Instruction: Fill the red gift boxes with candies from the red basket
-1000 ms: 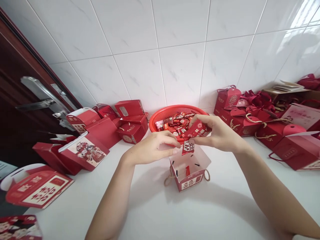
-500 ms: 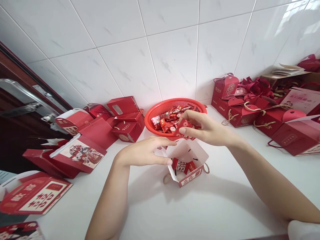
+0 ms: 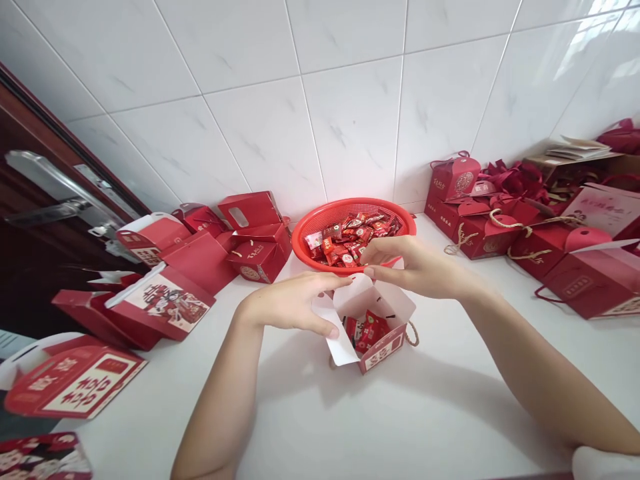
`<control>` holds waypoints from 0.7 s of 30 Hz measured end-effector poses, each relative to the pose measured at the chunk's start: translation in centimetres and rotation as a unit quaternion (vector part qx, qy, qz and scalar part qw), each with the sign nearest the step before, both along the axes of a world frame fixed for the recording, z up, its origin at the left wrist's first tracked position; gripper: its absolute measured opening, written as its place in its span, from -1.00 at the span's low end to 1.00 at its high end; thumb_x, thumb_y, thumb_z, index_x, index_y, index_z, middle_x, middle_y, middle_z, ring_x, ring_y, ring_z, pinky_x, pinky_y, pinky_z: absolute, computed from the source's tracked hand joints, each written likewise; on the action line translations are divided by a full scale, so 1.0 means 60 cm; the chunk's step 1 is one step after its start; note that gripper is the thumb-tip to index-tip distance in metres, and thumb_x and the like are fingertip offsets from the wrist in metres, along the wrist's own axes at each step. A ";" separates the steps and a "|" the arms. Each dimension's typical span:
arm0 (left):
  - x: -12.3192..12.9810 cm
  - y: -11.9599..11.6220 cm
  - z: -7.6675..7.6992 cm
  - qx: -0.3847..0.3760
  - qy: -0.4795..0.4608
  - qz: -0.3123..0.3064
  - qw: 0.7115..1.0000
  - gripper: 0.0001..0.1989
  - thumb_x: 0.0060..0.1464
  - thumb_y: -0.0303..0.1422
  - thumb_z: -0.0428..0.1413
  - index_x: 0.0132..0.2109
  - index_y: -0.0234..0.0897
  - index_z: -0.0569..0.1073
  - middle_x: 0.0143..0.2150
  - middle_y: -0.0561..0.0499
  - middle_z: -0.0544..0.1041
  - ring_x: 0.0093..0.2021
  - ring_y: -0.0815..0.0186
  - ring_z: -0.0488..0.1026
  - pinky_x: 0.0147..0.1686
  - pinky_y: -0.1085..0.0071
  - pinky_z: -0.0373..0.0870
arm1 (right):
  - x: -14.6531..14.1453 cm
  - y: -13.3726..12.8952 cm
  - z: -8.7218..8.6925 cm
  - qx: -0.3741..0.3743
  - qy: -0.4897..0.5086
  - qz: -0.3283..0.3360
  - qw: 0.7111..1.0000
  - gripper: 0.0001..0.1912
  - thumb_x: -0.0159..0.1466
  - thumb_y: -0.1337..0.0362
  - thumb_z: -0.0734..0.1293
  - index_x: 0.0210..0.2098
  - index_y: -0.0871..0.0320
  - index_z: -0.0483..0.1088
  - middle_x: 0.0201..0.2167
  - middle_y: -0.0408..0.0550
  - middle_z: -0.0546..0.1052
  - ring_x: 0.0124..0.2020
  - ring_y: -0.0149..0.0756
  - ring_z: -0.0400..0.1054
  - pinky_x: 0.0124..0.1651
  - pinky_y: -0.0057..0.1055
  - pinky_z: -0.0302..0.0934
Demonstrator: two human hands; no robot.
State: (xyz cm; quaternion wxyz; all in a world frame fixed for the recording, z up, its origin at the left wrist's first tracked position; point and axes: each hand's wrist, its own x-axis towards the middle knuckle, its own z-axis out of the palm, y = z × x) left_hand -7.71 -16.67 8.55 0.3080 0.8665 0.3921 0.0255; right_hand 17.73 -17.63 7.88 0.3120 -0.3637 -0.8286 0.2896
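A small red-and-white carton [image 3: 385, 348] stands with its flaps up at the middle of the white table, a rope handle on its side. Red candy packets [image 3: 367, 330] lie inside it. My left hand [image 3: 293, 303] is at the carton's left flap, thumb and fingers apart, nothing gripped between them. Above the carton's back edge is my right hand [image 3: 413, 267], fingers curved, with a gap between thumb and fingers and nothing seen in it. Behind the carton, a red plastic basket [image 3: 300, 243] holds many wrapped candies [image 3: 345, 233].
Several red cartons [image 3: 260, 253] stand at the left, near a dark door [image 3: 30, 253] with a metal handle. More red cartons [image 3: 480, 230] with rope handles and red ribbons are at the right. A tiled wall [image 3: 350, 133] rises behind the table [image 3: 400, 427].
The red packet that my right hand held has left its fingers, and a red packet now shows on top inside the carton. My left hand has barely moved.
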 end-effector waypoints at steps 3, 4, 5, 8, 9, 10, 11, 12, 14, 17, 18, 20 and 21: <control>-0.003 0.000 -0.003 -0.003 -0.005 0.001 1.000 -0.14 -0.11 -0.12 0.37 0.35 -0.04 0.32 0.36 -0.05 0.37 0.30 0.02 0.36 0.15 0.33 0.35 | 0.014 -0.005 0.006 0.005 -0.097 -0.015 0.995 -0.83 0.33 0.20 0.29 -0.31 0.12 0.46 -0.31 -0.07 0.59 -0.31 -0.28 0.44 -0.29 -0.38 0.26; -0.002 0.000 -0.002 -0.005 -0.004 -0.004 1.000 -0.14 -0.10 -0.13 0.36 0.36 -0.04 0.30 0.37 -0.05 0.35 0.32 0.02 0.34 0.17 0.33 0.33 | 0.018 -0.008 0.007 0.007 -0.136 -0.022 0.991 -0.83 0.32 0.21 0.29 -0.33 0.12 0.46 -0.33 -0.08 0.59 -0.34 -0.28 0.43 -0.34 -0.40 0.22; -0.001 0.000 -0.001 -0.006 -0.002 -0.008 1.000 -0.14 -0.08 -0.15 0.36 0.37 -0.04 0.29 0.38 -0.04 0.33 0.34 0.03 0.31 0.19 0.34 0.31 | 0.021 -0.011 0.008 0.011 -0.170 -0.031 0.985 -0.84 0.31 0.21 0.30 -0.34 0.11 0.46 -0.33 -0.08 0.59 -0.35 -0.28 0.42 -0.38 -0.40 0.18; 0.003 -0.003 0.004 -0.006 0.004 -0.018 1.000 -0.16 -0.05 -0.19 0.34 0.37 -0.05 0.28 0.40 -0.03 0.31 0.36 0.05 0.29 0.21 0.35 0.29 | 0.027 -0.019 0.010 0.034 -0.238 -0.067 0.968 -0.86 0.27 0.19 0.33 -0.36 0.09 0.46 -0.34 -0.06 0.59 -0.36 -0.24 0.42 -0.45 -0.40 0.10; 0.005 -0.003 0.006 -0.003 0.002 -0.021 1.000 -0.19 -0.04 -0.19 0.34 0.36 -0.06 0.30 0.39 -0.03 0.32 0.35 0.05 0.30 0.21 0.35 0.30 | 0.027 -0.023 0.010 0.042 -0.256 -0.081 0.962 -0.87 0.26 0.19 0.34 -0.37 0.08 0.46 -0.36 -0.06 0.58 -0.38 -0.23 0.41 -0.46 -0.40 0.07; 0.006 -0.004 0.008 0.001 0.002 -0.024 1.000 -0.21 -0.03 -0.19 0.33 0.35 -0.07 0.32 0.37 -0.03 0.35 0.33 0.05 0.32 0.20 0.35 0.31 | 0.026 -0.026 0.011 0.049 -0.275 -0.092 0.956 -0.88 0.25 0.19 0.35 -0.39 0.08 0.44 -0.40 -0.07 0.57 -0.41 -0.23 0.40 -0.47 -0.39 0.05; 0.007 -0.005 0.009 0.005 0.002 -0.025 1.000 -0.23 -0.02 -0.18 0.33 0.34 -0.08 0.34 0.36 -0.03 0.37 0.33 0.05 0.33 0.19 0.35 0.31 | 0.024 -0.029 0.011 0.056 -0.295 -0.101 0.949 -0.88 0.23 0.21 0.37 -0.42 0.08 0.42 -0.44 -0.08 0.56 -0.45 -0.24 0.38 -0.48 -0.39 0.02; 0.008 -0.006 0.010 0.010 0.003 -0.025 1.000 -0.25 -0.01 -0.17 0.32 0.33 -0.09 0.35 0.35 -0.03 0.38 0.33 0.04 0.32 0.19 0.35 0.31 | 0.022 -0.033 0.012 0.064 -0.311 -0.108 0.942 -0.87 0.20 0.24 0.39 -0.45 0.08 0.39 -0.48 -0.09 0.54 -0.48 -0.25 0.35 -0.49 -0.38 -0.01; 0.009 -0.007 0.011 0.011 0.008 -0.019 1.000 -0.26 0.01 -0.13 0.31 0.33 -0.12 0.36 0.35 -0.04 0.39 0.34 0.04 0.31 0.19 0.35 0.30 | 0.017 -0.042 0.013 0.080 -0.330 -0.105 0.935 -0.84 0.15 0.28 0.42 -0.49 0.08 0.35 -0.54 -0.12 0.50 -0.52 -0.28 0.31 -0.49 -0.38 -0.06; 0.009 -0.008 0.009 -0.005 0.007 -0.012 1.000 -0.18 -0.05 -0.08 0.34 0.34 -0.13 0.34 0.36 -0.07 0.37 0.30 0.03 0.36 0.16 0.35 0.33 | 0.008 -0.053 0.015 0.080 -0.356 -0.085 0.927 -0.79 0.13 0.30 0.43 -0.53 0.09 0.31 -0.58 -0.14 0.44 -0.56 -0.31 0.26 -0.50 -0.38 -0.10; 0.009 -0.007 0.008 -0.012 0.006 -0.016 1.000 -0.14 -0.09 -0.07 0.36 0.35 -0.13 0.32 0.36 -0.08 0.36 0.28 0.03 0.38 0.15 0.35 0.34 | 0.006 -0.057 0.016 0.072 -0.369 -0.079 0.923 -0.78 0.13 0.29 0.42 -0.54 0.09 0.29 -0.60 -0.15 0.42 -0.58 -0.32 0.24 -0.51 -0.37 -0.11; 0.008 -0.006 0.007 -0.019 0.011 -0.035 0.999 -0.07 -0.13 -0.06 0.39 0.37 -0.13 0.29 0.37 -0.08 0.34 0.29 0.02 0.37 0.17 0.33 0.32 | 0.001 -0.061 0.020 0.054 -0.390 -0.066 0.917 -0.74 0.14 0.24 0.43 -0.55 0.10 0.27 -0.62 -0.16 0.38 -0.59 -0.33 0.22 -0.51 -0.37 -0.12; 0.009 -0.006 0.007 -0.019 0.017 -0.047 0.999 -0.06 -0.12 -0.07 0.38 0.38 -0.14 0.27 0.38 -0.08 0.33 0.31 0.01 0.33 0.20 0.31 0.30 | 0.000 -0.062 0.022 0.048 -0.393 -0.059 0.916 -0.74 0.13 0.21 0.43 -0.54 0.10 0.27 -0.62 -0.16 0.37 -0.58 -0.33 0.22 -0.51 -0.38 -0.11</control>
